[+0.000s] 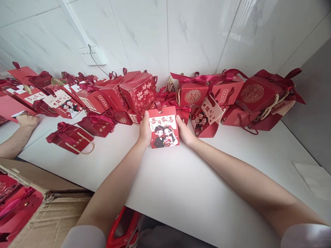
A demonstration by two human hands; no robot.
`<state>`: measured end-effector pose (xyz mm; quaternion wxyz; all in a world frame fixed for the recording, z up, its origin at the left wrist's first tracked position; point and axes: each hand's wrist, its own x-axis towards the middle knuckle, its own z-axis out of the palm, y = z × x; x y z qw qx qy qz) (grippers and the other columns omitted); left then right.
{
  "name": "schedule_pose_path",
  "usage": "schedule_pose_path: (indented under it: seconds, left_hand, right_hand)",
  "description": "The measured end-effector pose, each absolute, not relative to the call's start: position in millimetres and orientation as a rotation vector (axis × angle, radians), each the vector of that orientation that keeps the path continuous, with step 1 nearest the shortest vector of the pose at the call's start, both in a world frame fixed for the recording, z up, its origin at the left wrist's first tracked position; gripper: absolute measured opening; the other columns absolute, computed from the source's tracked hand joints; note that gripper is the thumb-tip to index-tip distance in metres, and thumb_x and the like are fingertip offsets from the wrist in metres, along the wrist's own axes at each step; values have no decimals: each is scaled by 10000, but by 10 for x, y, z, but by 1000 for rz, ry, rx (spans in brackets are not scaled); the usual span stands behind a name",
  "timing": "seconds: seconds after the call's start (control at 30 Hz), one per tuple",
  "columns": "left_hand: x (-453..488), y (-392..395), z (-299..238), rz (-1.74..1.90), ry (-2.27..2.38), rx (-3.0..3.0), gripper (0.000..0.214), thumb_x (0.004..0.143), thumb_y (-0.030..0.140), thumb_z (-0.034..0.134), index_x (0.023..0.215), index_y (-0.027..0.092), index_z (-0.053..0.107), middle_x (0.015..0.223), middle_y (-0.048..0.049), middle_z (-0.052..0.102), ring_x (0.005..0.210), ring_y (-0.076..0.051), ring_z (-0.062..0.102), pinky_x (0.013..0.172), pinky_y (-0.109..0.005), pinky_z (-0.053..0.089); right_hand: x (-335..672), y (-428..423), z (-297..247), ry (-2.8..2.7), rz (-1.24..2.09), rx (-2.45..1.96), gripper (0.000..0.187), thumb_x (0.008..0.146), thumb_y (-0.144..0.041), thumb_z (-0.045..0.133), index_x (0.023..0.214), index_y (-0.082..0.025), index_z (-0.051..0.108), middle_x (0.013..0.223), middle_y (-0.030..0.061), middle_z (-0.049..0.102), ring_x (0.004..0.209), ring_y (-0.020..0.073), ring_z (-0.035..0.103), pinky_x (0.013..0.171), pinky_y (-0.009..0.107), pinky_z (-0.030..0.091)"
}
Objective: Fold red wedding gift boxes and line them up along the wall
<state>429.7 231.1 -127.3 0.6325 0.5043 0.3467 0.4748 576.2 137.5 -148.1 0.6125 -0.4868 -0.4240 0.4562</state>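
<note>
A red wedding favor box (164,132) with a cartoon couple and red lettering on white stands upright between my hands. A ribbon loop shows at its top. My left hand (145,129) grips its left side, thumb on the front edge. My right hand (185,131) holds the right side, thumb along the edge; the other fingers of both hands are hidden behind it. Close to my right hand sits another favor box (207,117) with a cartoon print. Behind the held one, a red box (139,91) with gold lettering rests on top of others.
Stacked red boxes (253,91) line the tiled wall. A box with a rope handle (71,137) lies on the white table (165,182) at left. Another person's hand (27,119) is at far left. An open cardboard carton (62,210) of red boxes stands lower left.
</note>
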Motion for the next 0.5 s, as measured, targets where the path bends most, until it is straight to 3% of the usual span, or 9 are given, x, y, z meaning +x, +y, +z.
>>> schedule_pose_path:
  seconds: [0.1,0.2,0.37,0.5]
  left_hand:
    - [4259,2284,-1203,1082,734,1240,570,821,738,569,932,195,698,805,-63,758,766,-251,739,656,-344,589]
    - [4193,2251,-1083,1122,669,1437,412,762,606,735,822,200,695,761,-28,731,725,-215,708,644,-311,562]
    - [4104,2176,-899,1177,660,1782,289,741,485,794,774,203,738,732,-1,704,690,-172,651,638,-278,521]
    - [4097,2100,-852,1154,652,1932,260,804,453,742,785,195,755,741,-7,715,706,-170,647,662,-275,509]
  right_hand:
    - [5747,1351,-1461,-1013,984,-1192,757,924,-796,353,1233,-197,699,1099,76,759,1105,299,677,1028,423,497]
    - [5704,1302,-1439,-1093,767,-1238,699,962,-742,341,1220,-185,675,1098,70,746,1085,291,665,1011,425,498]
    - [5610,1178,-1368,-1248,340,-1197,585,1017,-543,443,1523,-276,326,1386,89,584,1193,268,605,1073,434,463]
    - [5592,1136,-1342,-1420,70,-1178,423,1040,-434,410,1434,-305,489,1436,91,503,1360,282,465,1183,481,359]
